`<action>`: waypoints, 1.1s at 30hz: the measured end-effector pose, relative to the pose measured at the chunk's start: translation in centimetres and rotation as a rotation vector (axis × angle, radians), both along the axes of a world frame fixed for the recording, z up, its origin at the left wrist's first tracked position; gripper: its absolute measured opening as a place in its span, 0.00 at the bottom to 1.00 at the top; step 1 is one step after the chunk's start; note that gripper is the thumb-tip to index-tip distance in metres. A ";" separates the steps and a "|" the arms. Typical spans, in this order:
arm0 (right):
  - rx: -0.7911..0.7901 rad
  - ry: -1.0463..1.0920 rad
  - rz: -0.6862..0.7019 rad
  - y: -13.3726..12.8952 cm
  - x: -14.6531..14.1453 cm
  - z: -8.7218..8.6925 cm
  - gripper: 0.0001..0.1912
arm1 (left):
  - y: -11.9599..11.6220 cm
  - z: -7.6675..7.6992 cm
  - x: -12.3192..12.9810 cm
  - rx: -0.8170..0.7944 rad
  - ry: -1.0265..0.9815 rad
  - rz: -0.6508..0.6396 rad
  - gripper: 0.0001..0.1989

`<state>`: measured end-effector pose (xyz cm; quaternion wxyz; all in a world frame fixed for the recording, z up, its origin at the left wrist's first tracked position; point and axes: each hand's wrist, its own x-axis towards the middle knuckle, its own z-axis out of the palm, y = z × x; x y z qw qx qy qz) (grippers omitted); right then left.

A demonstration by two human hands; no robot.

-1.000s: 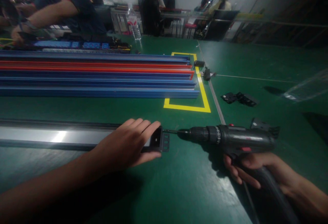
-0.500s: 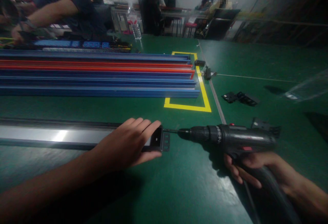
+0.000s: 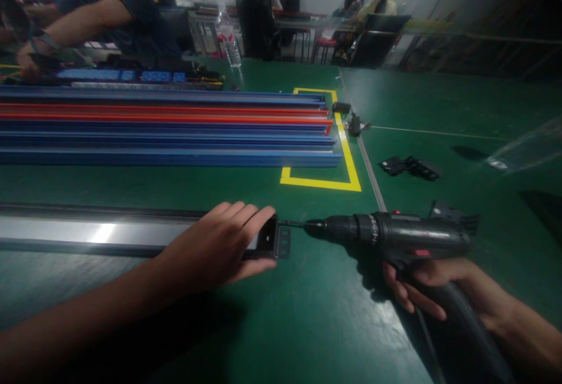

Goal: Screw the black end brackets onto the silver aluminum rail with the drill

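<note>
My left hand [image 3: 223, 240] wraps over the right end of a long metal profile [image 3: 100, 232], silver on top with dark edges, lying on the green table. A black end cap [image 3: 268, 236] sits at that end, with a slotted tab [image 3: 284, 242] sticking out past my fingertips. My right hand [image 3: 430, 284] grips the handle of a black cordless drill [image 3: 408, 235], its index finger side near the trigger. The drill lies level, pointing left. Its long thin bit [image 3: 292, 223] meets the end cap's outer face; the exact tip contact is too small to make out.
Blue profiles [image 3: 175, 159] and red profiles [image 3: 175, 112] lie in parallel behind, reaching into a yellow tape outline [image 3: 320, 185]. Loose black brackets [image 3: 410, 167] rest at right. A water bottle [image 3: 230, 41] stands at the back; a clear bottle [image 3: 522, 153] lies far right. A co-worker's arm [image 3: 92, 21] is at upper left.
Both hands, the drill and the profile stay almost in place, with only a slight shift of the whole view. The co-worker's arm at upper left moves a little.
</note>
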<state>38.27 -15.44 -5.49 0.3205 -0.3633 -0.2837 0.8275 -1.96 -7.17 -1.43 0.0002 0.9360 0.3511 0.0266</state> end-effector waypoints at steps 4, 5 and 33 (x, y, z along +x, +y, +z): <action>-0.011 0.013 0.009 0.1 0.0 0.0 0.18 | 0.0 0.1 0.0 0.005 0.012 -0.006 0.37; -0.015 0.017 0.009 0.1 -0.1 0.0 0.18 | 0.0 0.1 0.0 0.005 0.015 -0.007 0.38; -0.070 -0.005 0.003 0.2 0.0 0.4 0.18 | 0.0 0.3 0.0 -0.023 -0.013 -0.007 0.35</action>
